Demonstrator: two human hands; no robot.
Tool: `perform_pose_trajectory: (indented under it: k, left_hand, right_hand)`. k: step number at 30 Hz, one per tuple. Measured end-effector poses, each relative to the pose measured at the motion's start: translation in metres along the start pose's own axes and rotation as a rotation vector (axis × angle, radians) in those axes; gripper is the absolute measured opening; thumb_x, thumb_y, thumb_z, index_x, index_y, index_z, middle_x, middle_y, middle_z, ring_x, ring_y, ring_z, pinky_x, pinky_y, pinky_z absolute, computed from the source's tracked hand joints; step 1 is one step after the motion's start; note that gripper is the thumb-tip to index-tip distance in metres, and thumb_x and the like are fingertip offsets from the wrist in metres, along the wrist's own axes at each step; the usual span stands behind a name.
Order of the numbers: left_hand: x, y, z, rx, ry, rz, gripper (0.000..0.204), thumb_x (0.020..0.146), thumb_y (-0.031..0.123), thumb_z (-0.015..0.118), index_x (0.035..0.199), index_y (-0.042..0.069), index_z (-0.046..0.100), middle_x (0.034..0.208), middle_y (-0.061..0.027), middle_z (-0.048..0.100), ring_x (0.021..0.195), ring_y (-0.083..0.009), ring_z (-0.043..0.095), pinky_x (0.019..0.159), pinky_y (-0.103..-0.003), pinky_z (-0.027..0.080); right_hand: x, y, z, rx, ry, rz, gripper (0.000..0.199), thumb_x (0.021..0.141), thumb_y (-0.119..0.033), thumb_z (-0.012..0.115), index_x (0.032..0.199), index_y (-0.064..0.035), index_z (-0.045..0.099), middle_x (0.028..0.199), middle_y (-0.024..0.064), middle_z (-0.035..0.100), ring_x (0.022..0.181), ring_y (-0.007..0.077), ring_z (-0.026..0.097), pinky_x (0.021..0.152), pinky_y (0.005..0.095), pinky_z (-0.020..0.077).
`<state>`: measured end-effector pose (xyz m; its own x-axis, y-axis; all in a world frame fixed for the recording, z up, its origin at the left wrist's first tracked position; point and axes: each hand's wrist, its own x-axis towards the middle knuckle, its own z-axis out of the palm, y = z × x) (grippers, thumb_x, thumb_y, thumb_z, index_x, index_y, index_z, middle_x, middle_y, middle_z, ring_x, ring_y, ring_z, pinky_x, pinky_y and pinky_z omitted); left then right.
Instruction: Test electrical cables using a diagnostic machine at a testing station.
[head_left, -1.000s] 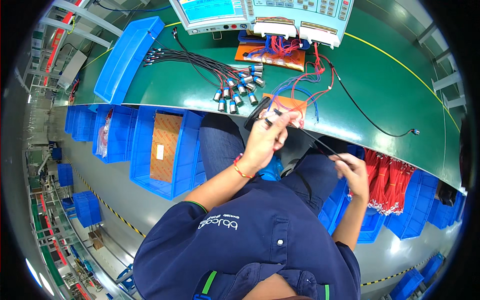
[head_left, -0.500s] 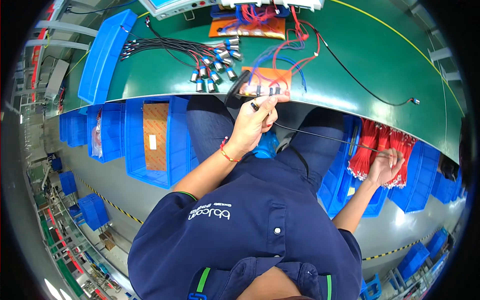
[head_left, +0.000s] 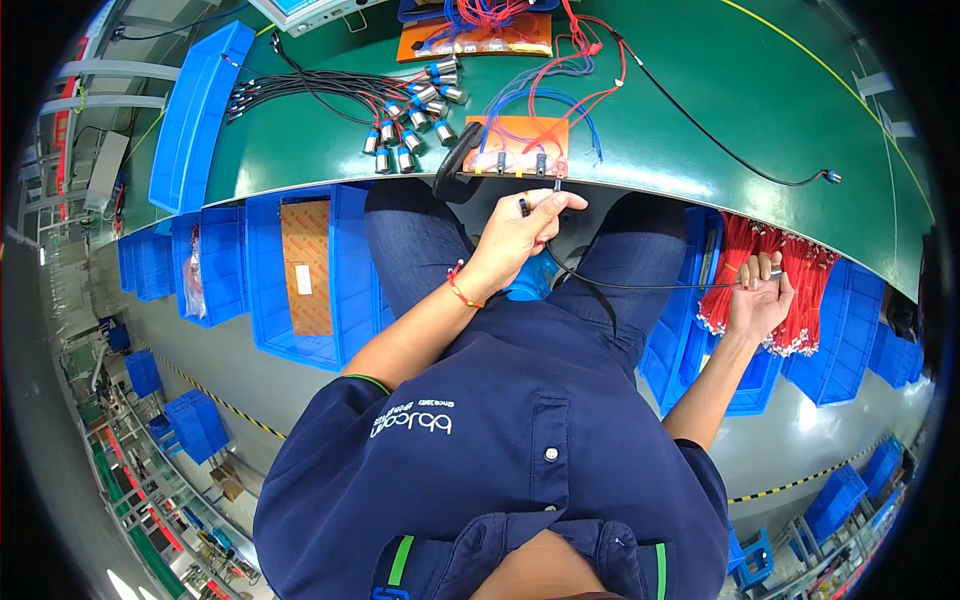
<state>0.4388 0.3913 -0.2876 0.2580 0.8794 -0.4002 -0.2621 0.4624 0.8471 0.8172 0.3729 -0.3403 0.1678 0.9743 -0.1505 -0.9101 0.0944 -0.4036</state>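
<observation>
My left hand is closed in a pinch just below the front edge of the orange test board. Between its fingers is one end of a thin black cable, close to the board's clear reddish socket; whether the end sits in the socket I cannot tell. The cable sags across my lap to my right hand. That hand curls around the other end, where a small silver tip shows at the fingers. Red and blue wires loop from the board. A black oval object stands at its left.
Black cables with silver cylindrical connectors lie on the green table, beside a blue tray. A single black cable stretches right. Below the table edge are blue bins and bundles of red wires.
My left hand has drawn back from the board's row of sockets to its front edge. My right hand has turned and its fingers have curled upward around the cable end. The view has shifted slightly.
</observation>
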Motion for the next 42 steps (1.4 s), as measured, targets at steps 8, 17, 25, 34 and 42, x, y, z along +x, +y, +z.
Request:
perform_pose_trajectory:
  k: [8, 17, 25, 34, 42]
  left_hand:
    - [0.008, 0.003, -0.001, 0.084, 0.002, 0.080, 0.031, 0.100, 0.027, 0.052, 0.106, 0.001, 0.067, 0.060, 0.0092, 0.037, 0.051, -0.0003, 0.028, 0.044, -0.019, 0.021]
    - [0.015, -0.009, 0.004, 0.067, 0.110, 0.211, 0.029, 0.098, 0.023, 0.054, 0.105, 0.000, 0.069, 0.063, 0.0037, 0.054, 0.055, -0.0018, 0.038, 0.051, -0.019, 0.030]
    - [0.004, 0.006, -0.003, -0.005, -0.010, 0.076, 0.040, 0.101, 0.034, 0.048, 0.113, -0.001, 0.063, 0.077, -0.0007, 0.063, 0.047, 0.0017, 0.030, 0.042, -0.018, 0.022]
    - [0.012, -0.001, 0.006, -0.181, -0.011, 0.048, 0.039, 0.101, 0.037, 0.048, 0.099, 0.001, 0.063, 0.065, 0.0013, 0.053, 0.044, -0.0001, 0.028, 0.040, -0.019, 0.020]
    - [-0.018, -0.004, 0.018, -0.087, -0.074, -0.011, 0.037, 0.101, 0.034, 0.047, 0.090, 0.002, 0.062, 0.062, 0.0012, 0.053, 0.044, -0.0001, 0.033, 0.041, -0.018, 0.024]
  right_hand:
    - [0.008, 0.024, 0.026, -0.087, -0.072, 0.019, 0.018, 0.076, -0.015, 0.052, 0.079, -0.0088, 0.036, 0.076, 0.0040, 0.030, 0.071, 0.0167, 0.029, 0.069, 0.0313, 0.0289]
    - [0.014, 0.049, 0.028, -0.076, -0.110, 0.026, 0.017, 0.071, -0.013, 0.049, 0.072, -0.0109, 0.033, 0.068, 0.0044, 0.034, 0.067, 0.0165, 0.033, 0.069, 0.0309, 0.0306]
    - [0.017, 0.038, 0.030, -0.095, -0.079, -0.043, 0.015, 0.070, -0.013, 0.050, 0.075, -0.0095, 0.037, 0.069, 0.0042, 0.034, 0.066, 0.0163, 0.032, 0.067, 0.0302, 0.0294]
    - [0.015, 0.041, 0.027, -0.125, -0.039, -0.072, 0.013, 0.070, -0.012, 0.050, 0.079, -0.0078, 0.040, 0.068, 0.0043, 0.034, 0.066, 0.0164, 0.033, 0.066, 0.0304, 0.0301]
    - [0.014, 0.017, 0.040, -0.177, -0.214, -0.073, 0.012, 0.073, -0.012, 0.048, 0.082, -0.0057, 0.045, 0.069, 0.0049, 0.035, 0.067, 0.0163, 0.033, 0.066, 0.0295, 0.0305]
